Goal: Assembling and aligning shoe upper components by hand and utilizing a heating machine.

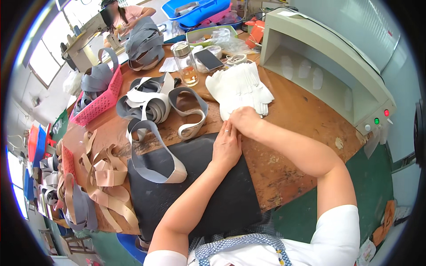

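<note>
A fanned stack of white fabric-like pieces (242, 88) lies on the table ahead of me. My right hand (245, 120) is closed at the near edge of the stack, fingers curled under; what they grip is hidden. Close beside it, my left hand (227, 145) stretches its fingers forward over the far right corner of a black mat (199, 195), fingertips meeting the stack's near edge. The two hands touch or nearly touch. A grey strap loop (155, 173) droops onto the mat left of my left hand. It runs back toward a coiled pile of grey-white straps (153, 104).
At right stands a cream box-shaped machine (328, 57) with lit red and green buttons. Behind the stack are a glass bottle (184, 64) and a phone (208, 59). Beige straps (108, 173) and a pink basket (100, 97) lie left. Another person (126, 20) sits far back.
</note>
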Available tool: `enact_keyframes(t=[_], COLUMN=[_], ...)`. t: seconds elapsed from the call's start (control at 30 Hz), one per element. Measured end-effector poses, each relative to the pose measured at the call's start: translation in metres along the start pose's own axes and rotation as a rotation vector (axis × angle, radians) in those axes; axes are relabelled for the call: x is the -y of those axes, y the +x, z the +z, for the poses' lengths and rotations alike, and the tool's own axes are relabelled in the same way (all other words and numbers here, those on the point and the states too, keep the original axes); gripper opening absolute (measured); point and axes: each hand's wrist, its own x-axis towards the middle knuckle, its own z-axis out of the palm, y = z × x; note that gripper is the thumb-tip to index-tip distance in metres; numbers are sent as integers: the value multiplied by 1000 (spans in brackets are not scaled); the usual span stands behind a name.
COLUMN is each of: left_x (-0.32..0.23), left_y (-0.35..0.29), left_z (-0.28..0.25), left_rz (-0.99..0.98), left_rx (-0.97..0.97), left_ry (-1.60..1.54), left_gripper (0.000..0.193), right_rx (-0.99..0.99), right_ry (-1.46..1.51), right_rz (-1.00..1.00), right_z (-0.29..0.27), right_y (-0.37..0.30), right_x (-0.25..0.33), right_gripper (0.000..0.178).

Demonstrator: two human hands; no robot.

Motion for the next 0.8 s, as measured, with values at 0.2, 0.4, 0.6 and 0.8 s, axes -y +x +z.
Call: enact_keyframes(t=[0.2,0.4,0.6,0.8], left_x=[2,5,8,6], left_y=[1,9,6,7], left_z=[-3,-2,-2,-6], left_rz=[18,-25,-38,-34], left_rx=[-16,47,101,112], left_ry=[44,55,116,148], left_gripper=[54,67,71,74], right_rx=[-156,-32,116,282], right_ry=[-110,-144,-248,-321], right_rz=[55,-56,-109,-55], right_z=[-12,-21,-70,-114], right_y=[-9,-2,49,94], right_x=[-4,-16,-30,-48], right_gripper=[9,7,13,16])
